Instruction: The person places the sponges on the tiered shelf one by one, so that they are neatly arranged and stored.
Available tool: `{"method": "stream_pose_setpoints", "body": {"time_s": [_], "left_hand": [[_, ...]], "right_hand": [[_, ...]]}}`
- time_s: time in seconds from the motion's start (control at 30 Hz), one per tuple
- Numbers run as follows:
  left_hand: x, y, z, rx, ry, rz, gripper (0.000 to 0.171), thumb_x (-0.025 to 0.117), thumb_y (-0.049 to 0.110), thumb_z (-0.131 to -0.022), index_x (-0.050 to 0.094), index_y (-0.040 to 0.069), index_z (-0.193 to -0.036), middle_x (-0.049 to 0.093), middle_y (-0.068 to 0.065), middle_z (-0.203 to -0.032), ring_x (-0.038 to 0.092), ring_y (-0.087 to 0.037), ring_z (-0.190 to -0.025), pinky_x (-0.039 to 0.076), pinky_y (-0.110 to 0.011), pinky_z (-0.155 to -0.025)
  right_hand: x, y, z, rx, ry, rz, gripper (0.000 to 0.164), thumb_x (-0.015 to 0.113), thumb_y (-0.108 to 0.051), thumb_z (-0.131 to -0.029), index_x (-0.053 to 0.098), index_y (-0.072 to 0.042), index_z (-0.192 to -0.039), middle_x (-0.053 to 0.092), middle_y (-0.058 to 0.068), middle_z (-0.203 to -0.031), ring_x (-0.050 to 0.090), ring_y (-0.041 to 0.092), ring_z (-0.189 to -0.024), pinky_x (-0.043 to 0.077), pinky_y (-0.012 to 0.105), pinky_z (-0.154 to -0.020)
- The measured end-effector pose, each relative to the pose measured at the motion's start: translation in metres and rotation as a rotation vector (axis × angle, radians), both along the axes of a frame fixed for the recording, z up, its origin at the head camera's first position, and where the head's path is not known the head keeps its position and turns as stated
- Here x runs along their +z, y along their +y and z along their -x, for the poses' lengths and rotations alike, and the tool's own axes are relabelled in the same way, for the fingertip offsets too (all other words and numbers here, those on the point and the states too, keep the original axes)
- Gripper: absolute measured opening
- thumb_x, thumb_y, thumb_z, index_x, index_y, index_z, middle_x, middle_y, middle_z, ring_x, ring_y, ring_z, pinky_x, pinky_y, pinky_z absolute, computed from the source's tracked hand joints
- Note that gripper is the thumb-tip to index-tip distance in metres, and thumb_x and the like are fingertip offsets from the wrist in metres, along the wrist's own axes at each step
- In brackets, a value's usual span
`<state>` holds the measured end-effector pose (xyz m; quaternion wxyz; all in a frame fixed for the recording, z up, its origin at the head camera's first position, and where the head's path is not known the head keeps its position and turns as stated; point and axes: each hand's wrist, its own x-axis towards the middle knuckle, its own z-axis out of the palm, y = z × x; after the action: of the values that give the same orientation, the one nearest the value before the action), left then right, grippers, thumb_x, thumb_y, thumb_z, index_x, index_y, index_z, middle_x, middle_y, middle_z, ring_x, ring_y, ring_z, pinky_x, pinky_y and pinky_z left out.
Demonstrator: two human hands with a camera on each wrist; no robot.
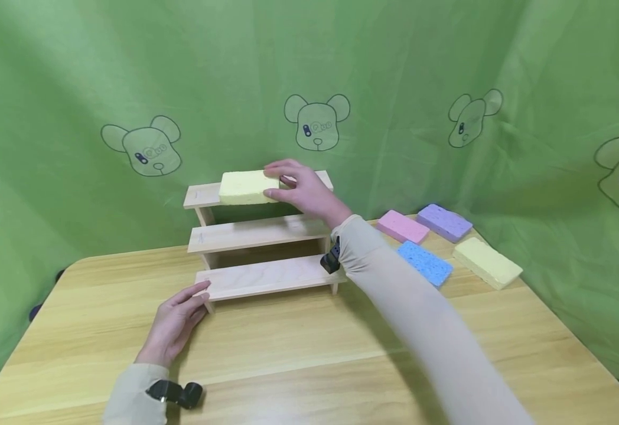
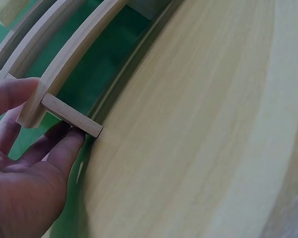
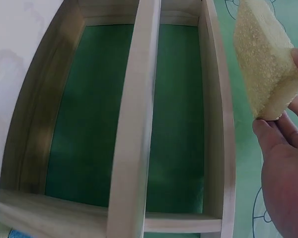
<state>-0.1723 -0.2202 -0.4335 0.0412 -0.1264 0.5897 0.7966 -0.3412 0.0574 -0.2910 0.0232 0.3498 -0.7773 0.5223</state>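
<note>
A pale yellow sponge (image 1: pixel 248 187) is in my right hand (image 1: pixel 305 190), its right end pinched between thumb and fingers. In the head view it overlaps the top step of a three-tier wooden shelf (image 1: pixel 267 276). The right wrist view shows the sponge (image 3: pixel 268 59) tilted beside the upper board, fingertips of the right hand (image 3: pixel 288 163) at its edge. My left hand (image 1: pixel 173 323) grips the left end of the lowest step. In the left wrist view, the left hand (image 2: pixel 30 183) has its thumb on the board and its fingers against the leg (image 2: pixel 72 115).
Right of the shelf on the wooden table (image 1: pixel 288 366) lie a pink sponge (image 1: pixel 402 226), a purple sponge (image 1: pixel 444 222), a blue sponge (image 1: pixel 424 263) and another yellow sponge (image 1: pixel 487 262). A green curtain (image 1: pixel 394 53) with bear outlines hangs behind the shelf and along the sides.
</note>
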Motion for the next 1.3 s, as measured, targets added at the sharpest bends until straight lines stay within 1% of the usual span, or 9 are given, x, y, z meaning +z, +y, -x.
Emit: {"method": "stream_pose_setpoints", "body": {"time_s": [0.17, 0.33, 0.47, 0.67, 0.77, 0.83, 1.03, 1.17, 1.3], "left_hand": [[0.000, -0.002, 0.000, 0.000, 0.005, -0.012, 0.026, 0.063, 0.003, -0.094, 0.070, 0.010, -0.118, 0.039, -0.010, -0.149, 0.049, -0.013, -0.123, 0.044, -0.030, -0.104], [-0.001, -0.001, 0.001, 0.000, 0.004, -0.024, 0.024, 0.064, 0.002, -0.094, 0.072, 0.011, -0.114, 0.039, -0.010, -0.148, 0.049, -0.013, -0.123, 0.044, -0.030, -0.104], [-0.002, -0.001, 0.002, 0.004, -0.007, -0.026, 0.024, 0.064, 0.001, -0.093, 0.073, 0.012, -0.112, 0.039, -0.010, -0.148, 0.050, -0.014, -0.122, 0.046, -0.029, -0.102], [0.001, -0.001, 0.002, -0.003, -0.009, 0.005, 0.030, 0.065, 0.003, -0.093, 0.068, 0.007, -0.123, 0.038, -0.010, -0.149, 0.051, -0.013, -0.121, 0.045, -0.029, -0.102], [0.001, 0.000, 0.002, 0.001, -0.008, 0.007, 0.030, 0.065, 0.002, -0.093, 0.067, 0.005, -0.123, 0.039, -0.010, -0.148, 0.052, -0.011, -0.119, 0.045, -0.029, -0.102], [0.002, 0.000, 0.002, 0.005, -0.006, 0.006, 0.028, 0.065, 0.002, -0.093, 0.068, 0.006, -0.121, 0.040, -0.011, -0.148, 0.053, -0.011, -0.118, 0.045, -0.029, -0.102], [0.002, 0.000, 0.001, 0.004, -0.003, 0.003, 0.025, 0.065, 0.003, -0.093, 0.071, 0.010, -0.116, 0.040, -0.011, -0.148, 0.053, -0.011, -0.118, 0.045, -0.029, -0.103], [0.001, -0.001, 0.001, 0.001, -0.004, 0.002, 0.025, 0.064, 0.002, -0.093, 0.071, 0.011, -0.116, 0.039, -0.011, -0.148, 0.052, -0.011, -0.119, 0.045, -0.029, -0.103], [0.000, -0.002, 0.001, -0.002, -0.009, 0.010, 0.028, 0.064, 0.002, -0.094, 0.070, 0.010, -0.119, 0.038, -0.011, -0.150, 0.051, -0.012, -0.120, 0.045, -0.029, -0.102]], "right_hand": [[-0.005, -0.008, 0.010, 0.014, -0.029, -0.005, 0.047, 0.074, -0.013, -0.089, 0.058, 0.003, -0.131, 0.049, 0.008, -0.137, 0.046, 0.020, -0.127, 0.036, 0.023, -0.108], [-0.012, -0.011, 0.017, 0.007, -0.048, -0.020, 0.047, 0.075, -0.012, -0.088, 0.059, 0.002, -0.131, 0.050, 0.007, -0.136, 0.046, 0.021, -0.127, 0.036, 0.024, -0.109], [-0.009, -0.014, 0.016, 0.018, -0.044, -0.032, 0.048, 0.074, -0.013, -0.089, 0.058, 0.001, -0.131, 0.049, 0.006, -0.137, 0.045, 0.020, -0.128, 0.035, 0.024, -0.110], [-0.002, -0.019, 0.019, 0.025, -0.014, -0.055, 0.048, 0.074, -0.015, -0.089, 0.058, 0.001, -0.131, 0.049, 0.007, -0.137, 0.047, 0.020, -0.126, 0.037, 0.019, -0.106], [-0.001, -0.023, 0.021, 0.033, -0.001, -0.066, 0.048, 0.074, -0.016, -0.090, 0.058, 0.001, -0.131, 0.049, 0.007, -0.137, 0.048, 0.021, -0.125, 0.038, 0.021, -0.107], [0.000, -0.024, 0.022, 0.040, 0.000, -0.070, 0.048, 0.074, -0.016, -0.090, 0.058, 0.002, -0.131, 0.049, 0.008, -0.137, 0.048, 0.021, -0.124, 0.038, 0.024, -0.108], [0.001, -0.029, 0.024, 0.040, -0.002, -0.089, 0.046, 0.073, -0.014, -0.090, 0.058, 0.003, -0.130, 0.048, 0.009, -0.137, 0.049, 0.022, -0.124, 0.039, 0.024, -0.107], [0.001, -0.030, 0.023, 0.040, -0.001, -0.115, 0.045, 0.073, -0.014, -0.090, 0.058, 0.003, -0.130, 0.048, 0.009, -0.137, 0.049, 0.022, -0.123, 0.038, 0.021, -0.106], [0.000, -0.031, 0.024, 0.037, -0.009, -0.136, 0.045, 0.073, -0.015, -0.090, 0.059, 0.003, -0.129, 0.049, 0.009, -0.137, 0.049, 0.022, -0.124, 0.038, 0.017, -0.105]]}}
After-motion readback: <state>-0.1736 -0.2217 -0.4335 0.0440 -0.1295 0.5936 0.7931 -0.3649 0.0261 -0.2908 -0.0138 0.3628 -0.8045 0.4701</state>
